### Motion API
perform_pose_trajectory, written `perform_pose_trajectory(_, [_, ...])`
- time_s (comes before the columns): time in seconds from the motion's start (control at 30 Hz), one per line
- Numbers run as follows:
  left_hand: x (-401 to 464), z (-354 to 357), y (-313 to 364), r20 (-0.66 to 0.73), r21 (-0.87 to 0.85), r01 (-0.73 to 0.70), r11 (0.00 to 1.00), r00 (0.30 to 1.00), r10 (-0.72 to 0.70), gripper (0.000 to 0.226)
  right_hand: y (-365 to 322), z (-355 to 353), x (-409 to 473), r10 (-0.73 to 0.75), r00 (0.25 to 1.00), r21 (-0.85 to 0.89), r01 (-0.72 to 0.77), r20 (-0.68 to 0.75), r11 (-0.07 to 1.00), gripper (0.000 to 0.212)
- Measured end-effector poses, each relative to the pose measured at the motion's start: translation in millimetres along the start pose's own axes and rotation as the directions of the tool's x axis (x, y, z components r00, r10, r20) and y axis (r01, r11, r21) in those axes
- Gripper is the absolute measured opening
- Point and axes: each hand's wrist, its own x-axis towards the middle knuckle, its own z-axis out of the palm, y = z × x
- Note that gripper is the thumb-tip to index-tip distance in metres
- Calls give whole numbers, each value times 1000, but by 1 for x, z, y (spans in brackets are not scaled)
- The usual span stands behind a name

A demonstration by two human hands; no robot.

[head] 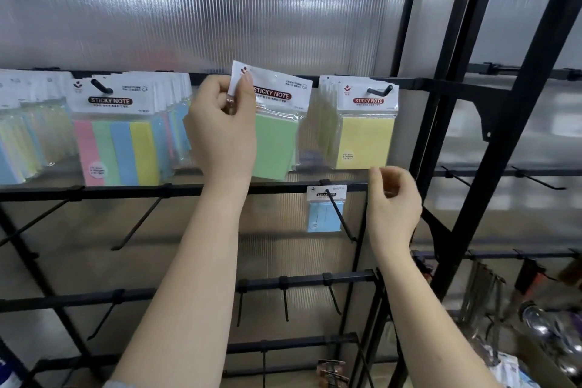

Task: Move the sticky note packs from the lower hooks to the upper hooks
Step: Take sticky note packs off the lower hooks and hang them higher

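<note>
Left hand (222,132): raised to the upper rail, fingers (244,85) curled, pinching the white header card of a green sticky note pack (277,138) near its top left corner
Green sticky note pack: held up at the upper rail (409,83), tilted slightly, between the multicolour packs and the yellow packs; whether it is on a hook cannot be told
Right hand (393,201): beside the lower rail, fingers loosely curled, holding nothing, just right of the blue pack
Blue sticky note pack (326,209): the one pack on the lower hooks, hanging at the back of a long black hook (340,217) on the lower rail (126,190)
Yellow sticky note packs (365,132): several hanging on an upper hook at the right
Multicolour sticky note packs (119,135): a thick row on an upper hook at the left, pink, green, blue and yellow strips showing
Further packs (25,135): far left on the upper rail, blurred
Lower hooks (138,220): black, bare, pointing out and down on the rails below
Backing (220,9): ribbed translucent panel behind a black metal frame (491,104)
Lower right: blurred metal tools (485,290) hanging on another rack
</note>
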Motion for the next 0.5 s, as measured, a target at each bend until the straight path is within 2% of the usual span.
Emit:
perform_pose_trajectory(0.27, [-5, 4, -7, -105, 51, 49, 997, 993, -44, 34, 39, -8, -17, 137, 980, -139, -117, 146, 983, 22])
perform_pose_trajectory(0.5, [-4, 11, -22, -89, 93, 51, 994, 995, -43, 28, 52, -5, -15, 205, 957, -195, -166, 207, 967, 20])
